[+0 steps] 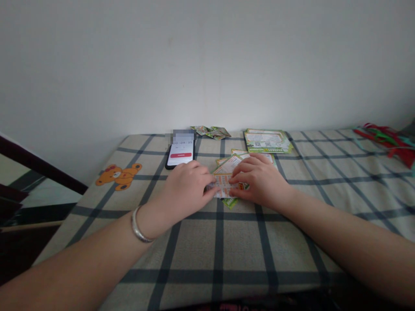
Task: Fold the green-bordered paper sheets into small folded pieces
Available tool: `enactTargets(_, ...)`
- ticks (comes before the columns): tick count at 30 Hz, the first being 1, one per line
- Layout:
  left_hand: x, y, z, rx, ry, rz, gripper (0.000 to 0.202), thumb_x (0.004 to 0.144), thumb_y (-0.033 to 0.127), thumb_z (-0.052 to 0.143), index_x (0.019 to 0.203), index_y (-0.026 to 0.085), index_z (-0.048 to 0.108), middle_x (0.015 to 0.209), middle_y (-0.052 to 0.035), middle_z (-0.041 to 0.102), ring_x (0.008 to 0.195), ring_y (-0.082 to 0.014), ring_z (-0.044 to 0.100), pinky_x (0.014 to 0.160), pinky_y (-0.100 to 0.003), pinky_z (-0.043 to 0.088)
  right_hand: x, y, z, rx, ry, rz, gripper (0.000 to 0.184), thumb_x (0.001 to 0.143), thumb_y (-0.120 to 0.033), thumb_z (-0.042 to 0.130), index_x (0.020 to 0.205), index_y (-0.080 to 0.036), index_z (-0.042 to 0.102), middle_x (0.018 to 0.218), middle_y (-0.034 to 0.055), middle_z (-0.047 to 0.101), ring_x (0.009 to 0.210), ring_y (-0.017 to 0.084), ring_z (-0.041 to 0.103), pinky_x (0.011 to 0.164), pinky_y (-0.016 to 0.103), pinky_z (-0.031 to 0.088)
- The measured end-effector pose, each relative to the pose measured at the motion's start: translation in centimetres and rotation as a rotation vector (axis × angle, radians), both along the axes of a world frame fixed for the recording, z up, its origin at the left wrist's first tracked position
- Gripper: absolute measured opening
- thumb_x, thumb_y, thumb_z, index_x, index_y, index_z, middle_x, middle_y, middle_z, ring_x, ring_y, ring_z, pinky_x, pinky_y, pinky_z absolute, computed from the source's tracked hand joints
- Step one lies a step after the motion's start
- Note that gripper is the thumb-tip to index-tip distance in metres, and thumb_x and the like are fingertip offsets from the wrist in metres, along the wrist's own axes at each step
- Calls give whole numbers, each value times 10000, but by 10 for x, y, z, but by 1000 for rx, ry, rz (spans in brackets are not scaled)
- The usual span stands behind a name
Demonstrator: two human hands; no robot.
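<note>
A small printed paper card [223, 185] with orange and white markings lies between my two hands, over other cards on the cloth. My left hand [189, 183], with a silver bangle at its wrist, is closed with its thumb and fingers at the card's left edge. On the opposite edge, the thumb and fingers of my right hand [261, 179] press the same card. Loose green-and-white cards [229, 164] are fanned out beneath and beyond it, partly covered by my right hand. My fingertips hide both ends of the held card.
A phone [181, 155] showing a timer lies beyond my left hand. Crumpled foil wrappers [211, 131] rest by the wall, and a stack of green-edged cards [267, 141] sits to their right. A bear cutout [119, 176] is at left; red and green fabric [389, 140] at far right.
</note>
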State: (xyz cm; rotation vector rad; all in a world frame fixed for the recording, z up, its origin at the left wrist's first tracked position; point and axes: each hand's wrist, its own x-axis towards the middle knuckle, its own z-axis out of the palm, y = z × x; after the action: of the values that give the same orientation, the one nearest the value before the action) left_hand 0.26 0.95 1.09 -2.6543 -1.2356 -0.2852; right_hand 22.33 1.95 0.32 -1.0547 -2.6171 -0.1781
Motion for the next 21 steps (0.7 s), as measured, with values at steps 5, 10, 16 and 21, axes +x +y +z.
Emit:
enactTargets(5, 4, -4, -1, 26, 20, 28, 263, 854, 426, 592, 837, 182, 691, 805, -66, 630, 838, -244, 549, 694, -360, 429, -1, -1, -1, -9, -21, -13, 257, 843, -461, 621, 907, -236, 726, 916, 36, 698, 914, 232, 584, 892, 404, 358)
enactTargets(10, 2, -5, -3, 39, 27, 12, 252, 859, 415, 588, 882, 184, 684, 833, -66, 624, 859, -256, 551, 705, -375, 435, 0, 0, -4, -45, 0, 2, 209, 851, -398, 621, 914, -224, 716, 930, 49, 683, 905, 230, 573, 801, 361, 402)
enactTargets(16, 0, -6, -11, 64, 42, 21, 187, 860, 346, 610, 939, 177, 629, 907, -63, 598, 898, -249, 538, 757, -374, 429, 0, 3, -9, -33, -4, 125, 222, 914, -342, 534, 911, -193, 699, 864, 60, 646, 828, 195, 554, 748, 321, 422)
enactTargets(21, -1, -4, -21, 81, -42, -17, 169, 863, 287, 616, 980, 169, 585, 979, -68, 597, 996, -262, 516, 850, -402, 429, -3, 2, -11, -33, 8, 313, 232, 948, -228, 456, 988, -217, 684, 925, 45, 660, 837, 178, 543, 759, 311, 431)
